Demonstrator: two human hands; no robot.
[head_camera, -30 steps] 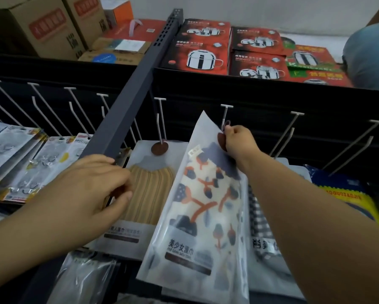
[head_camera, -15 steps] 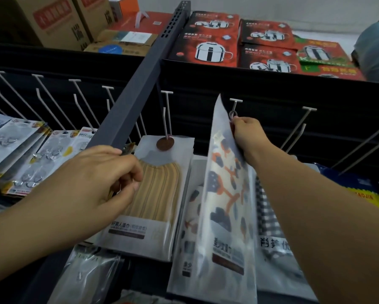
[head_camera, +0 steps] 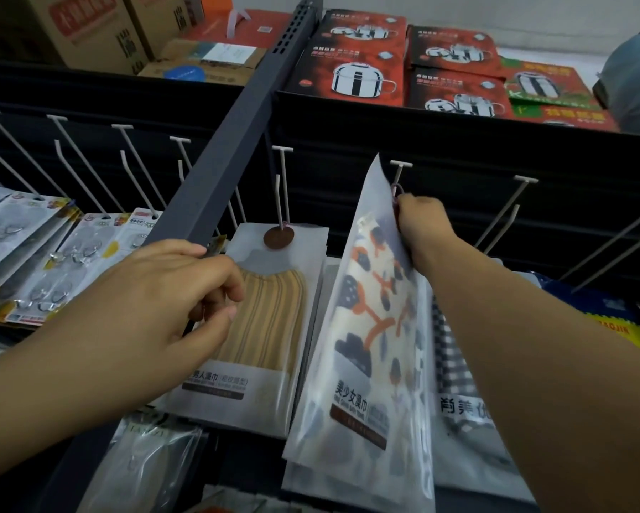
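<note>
One view: head cam, wide-angle, faces fwd + down on hook rack (head_camera: 459, 149), close up. Left hand (head_camera: 170, 290), right hand (head_camera: 422, 220), pack (head_camera: 370, 327) mid-frame, near lens; boxes (head_camera: 351, 75) at top edge.

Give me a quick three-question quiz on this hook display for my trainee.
1. True or false: the right hand pinches the floral towel pack near its top, by a hook.
2. Fill in: the red boxes at the back picture steel ____.
3. Which lies nearest the left hand? A. striped tan pack B. floral towel pack C. red boxes
Key: 1 true; 2 pots; 3 A.
</note>
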